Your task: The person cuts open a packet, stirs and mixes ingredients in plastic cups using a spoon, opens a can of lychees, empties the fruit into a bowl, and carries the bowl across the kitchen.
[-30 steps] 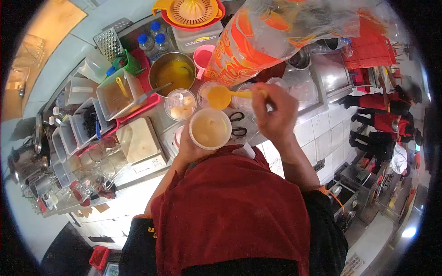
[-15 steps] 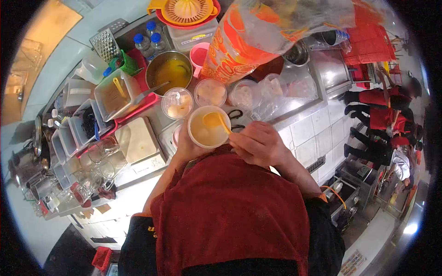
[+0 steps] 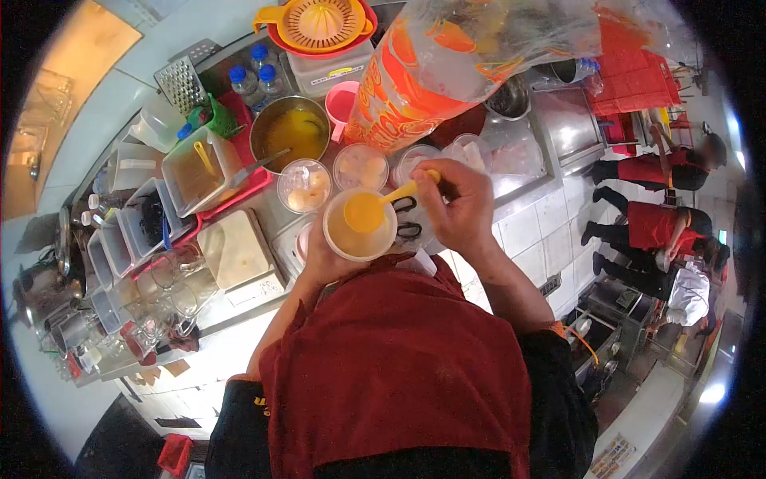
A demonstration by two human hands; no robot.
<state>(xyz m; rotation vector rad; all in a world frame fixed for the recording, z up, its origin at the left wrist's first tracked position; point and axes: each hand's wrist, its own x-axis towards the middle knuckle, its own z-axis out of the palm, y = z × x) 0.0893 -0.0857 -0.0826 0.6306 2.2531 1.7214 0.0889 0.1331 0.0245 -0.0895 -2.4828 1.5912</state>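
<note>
My left hand (image 3: 320,257) is wrapped round a white plastic tub (image 3: 356,246) held near my chest. Between the pinched fingers of my right hand (image 3: 456,203) is the handle of a yellow spoon (image 3: 365,211). The spoon's bowl is over the tub's mouth, level with its upper part. Beyond the tub stand a clear cup (image 3: 304,187) with pale round pieces and a second clear cup (image 3: 361,168) with similar pieces. Part of the black scissors (image 3: 408,219) shows between the tub and my right hand.
A metal bowl (image 3: 290,136) of yellow liquid, a pink cup (image 3: 341,104) and a large printed plastic bag (image 3: 431,80) stand farther back. Plastic containers (image 3: 199,172) and a scale (image 3: 237,254) are at the left. Several people (image 3: 654,231) are at the far right.
The spoon dipped into the tub half a second ago and is now raised over its mouth. My right hand has moved up and slightly right. My left hand still holds the tub.
</note>
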